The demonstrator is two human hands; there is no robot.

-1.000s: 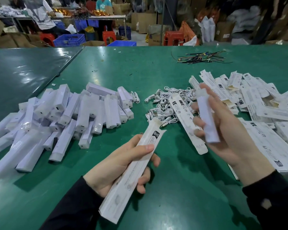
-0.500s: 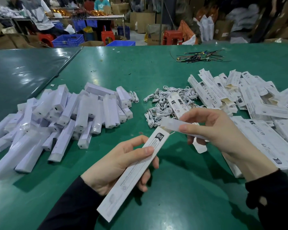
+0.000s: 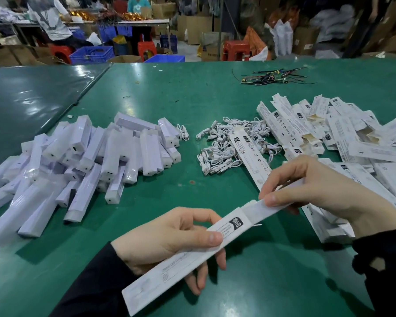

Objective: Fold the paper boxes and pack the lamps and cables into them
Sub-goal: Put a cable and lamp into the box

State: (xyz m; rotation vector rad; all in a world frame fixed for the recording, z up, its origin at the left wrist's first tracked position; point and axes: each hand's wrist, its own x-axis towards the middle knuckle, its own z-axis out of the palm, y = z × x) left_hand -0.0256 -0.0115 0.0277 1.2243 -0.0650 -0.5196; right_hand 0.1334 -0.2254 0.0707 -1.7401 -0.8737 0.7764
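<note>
My left hand (image 3: 167, 241) grips a long white paper box (image 3: 169, 268), slanted with its open end up and to the right. My right hand (image 3: 318, 193) pinches a white lamp (image 3: 261, 210) whose front end sits inside that open end. A heap of white lamps (image 3: 82, 161) lies on the left of the green table (image 3: 272, 271). White cables (image 3: 224, 147) are piled in the middle. Flat and part-folded paper boxes (image 3: 343, 138) spread across the right side.
A bundle of dark wires (image 3: 274, 76) lies at the far side of the table. A darker second table (image 3: 28, 99) adjoins on the left. Beyond are people, red stools, blue crates and cardboard cartons.
My right hand swung the lamp from upright over to the box mouth and slid its end in. The left hand kept hold of the box.
</note>
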